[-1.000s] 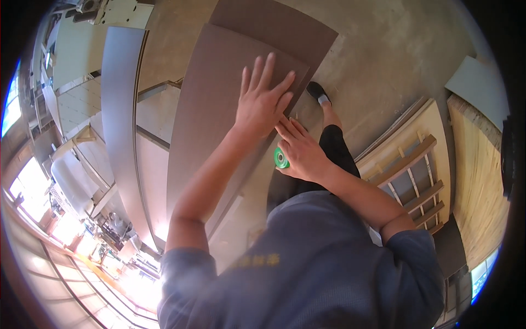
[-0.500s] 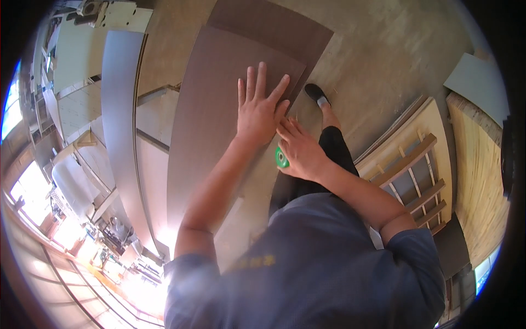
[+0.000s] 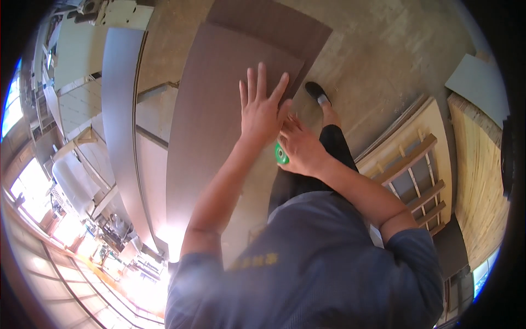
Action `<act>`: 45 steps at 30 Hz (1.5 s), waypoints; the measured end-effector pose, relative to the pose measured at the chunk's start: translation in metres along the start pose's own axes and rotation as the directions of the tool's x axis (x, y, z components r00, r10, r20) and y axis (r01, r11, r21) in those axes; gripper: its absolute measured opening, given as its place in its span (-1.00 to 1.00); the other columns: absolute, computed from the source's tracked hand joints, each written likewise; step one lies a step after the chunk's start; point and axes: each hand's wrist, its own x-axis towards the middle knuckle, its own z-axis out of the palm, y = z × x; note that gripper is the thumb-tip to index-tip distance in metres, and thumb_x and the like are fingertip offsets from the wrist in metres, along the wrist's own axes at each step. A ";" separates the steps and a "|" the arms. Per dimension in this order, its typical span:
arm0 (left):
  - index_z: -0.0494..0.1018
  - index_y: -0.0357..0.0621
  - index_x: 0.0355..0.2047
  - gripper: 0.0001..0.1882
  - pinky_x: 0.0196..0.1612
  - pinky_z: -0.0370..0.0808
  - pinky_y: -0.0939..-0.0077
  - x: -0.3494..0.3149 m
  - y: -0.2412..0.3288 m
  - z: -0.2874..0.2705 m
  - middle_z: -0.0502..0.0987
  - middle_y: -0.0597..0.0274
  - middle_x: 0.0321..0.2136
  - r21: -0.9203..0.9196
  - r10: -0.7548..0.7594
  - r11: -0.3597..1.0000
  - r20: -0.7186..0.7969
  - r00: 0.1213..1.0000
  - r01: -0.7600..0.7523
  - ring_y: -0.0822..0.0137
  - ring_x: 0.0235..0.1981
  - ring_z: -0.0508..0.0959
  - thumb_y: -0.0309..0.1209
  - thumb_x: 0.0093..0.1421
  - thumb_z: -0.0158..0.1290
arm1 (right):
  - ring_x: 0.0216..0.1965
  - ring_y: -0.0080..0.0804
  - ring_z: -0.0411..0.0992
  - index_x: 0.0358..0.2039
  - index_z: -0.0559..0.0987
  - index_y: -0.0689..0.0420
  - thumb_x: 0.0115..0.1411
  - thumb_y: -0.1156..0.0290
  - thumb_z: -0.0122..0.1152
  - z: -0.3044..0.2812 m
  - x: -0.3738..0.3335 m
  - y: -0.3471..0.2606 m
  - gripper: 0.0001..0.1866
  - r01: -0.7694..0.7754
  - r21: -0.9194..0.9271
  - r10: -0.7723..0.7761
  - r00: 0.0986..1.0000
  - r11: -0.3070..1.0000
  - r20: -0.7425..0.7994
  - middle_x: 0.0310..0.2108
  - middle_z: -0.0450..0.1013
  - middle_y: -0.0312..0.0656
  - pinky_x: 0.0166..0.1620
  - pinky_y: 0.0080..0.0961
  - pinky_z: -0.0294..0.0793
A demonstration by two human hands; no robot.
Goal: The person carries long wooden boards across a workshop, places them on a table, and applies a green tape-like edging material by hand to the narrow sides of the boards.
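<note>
My left hand (image 3: 262, 118) is open, fingers spread and palm down on the right part of a long brown panel (image 3: 216, 88). Another brown sheet (image 3: 285, 33) shows from beneath that panel at its far end. Closed beside the panel's right edge, my right hand (image 3: 306, 149) grips a green round thing with a pale metal-looking centre (image 3: 281, 155). Only its round end shows, so I cannot tell its exact kind. The fingertips of my right hand come close to my left thumb at the edge, partly hidden.
Left of the panel stands a long grey-blue board (image 3: 120, 98) with a dark edge. To the right, a slatted wooden frame (image 3: 413, 175) leans by a pale wood sheet and a stack of boards (image 3: 476, 181). My foot in a dark shoe (image 3: 316, 92) rests on the concrete floor (image 3: 372, 60).
My left hand has slid slightly to the right along the panel's edge. My right hand has shifted a little too, still gripping the green round thing.
</note>
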 end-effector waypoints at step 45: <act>0.45 -0.28 0.09 -0.48 0.03 0.49 0.15 -0.259 -0.139 0.048 0.61 -0.09 -0.06 -0.620 -0.771 0.426 -0.630 -0.094 0.658 0.02 -0.06 0.61 -0.19 0.26 0.27 | 0.56 -0.03 -0.25 0.44 0.18 0.02 0.36 -0.24 -0.12 -0.011 0.207 -0.001 -0.19 0.507 -0.328 -0.458 0.861 0.797 0.220 0.53 -0.08 -0.10 0.47 0.29 -0.36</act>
